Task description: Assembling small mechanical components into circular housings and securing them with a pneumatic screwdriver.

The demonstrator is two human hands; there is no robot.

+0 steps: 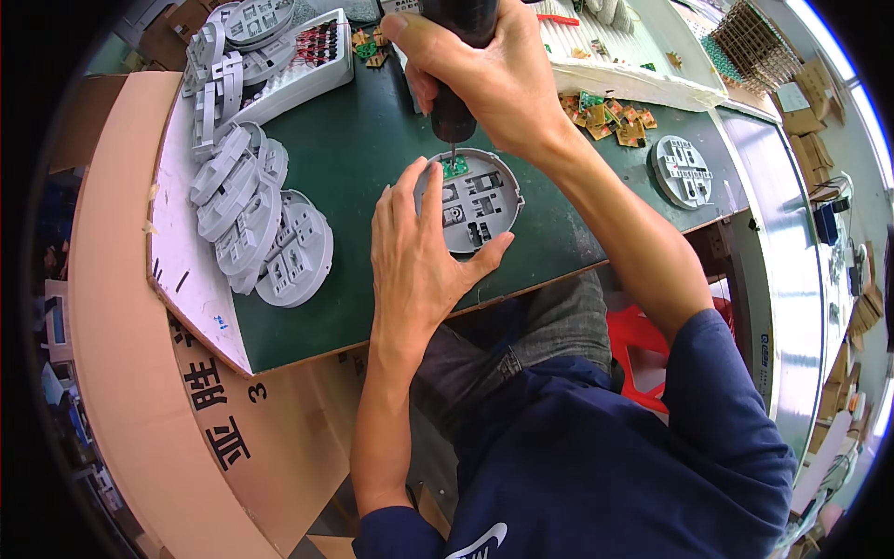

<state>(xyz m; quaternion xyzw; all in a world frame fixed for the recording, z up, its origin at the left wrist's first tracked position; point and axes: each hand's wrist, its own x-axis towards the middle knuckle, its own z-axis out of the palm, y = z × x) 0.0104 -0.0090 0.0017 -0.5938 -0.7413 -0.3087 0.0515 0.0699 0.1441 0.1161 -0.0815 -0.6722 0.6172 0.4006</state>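
A round grey plastic housing (504, 207) lies on the green work mat, its open side with several cut-outs facing up. A small green circuit board (455, 169) sits inside it near the far edge. My left hand (413, 244) steadies the housing, fingers along its left side and thumb at the near rim. Above it, my right hand (498, 74) is wrapped round a black electric screwdriver (453, 119), held upright. Its thin bit points down onto the circuit board; the screw head, if any, is too small to make out.
Stacked grey housings (247, 210) lie at the left. Behind them stands a white tray (328, 70) with red and black wired parts. Loose circuit boards (610, 119) lie at the back right, beside a white foam tray (633, 74). Another round housing (683, 172) rests at the far right.
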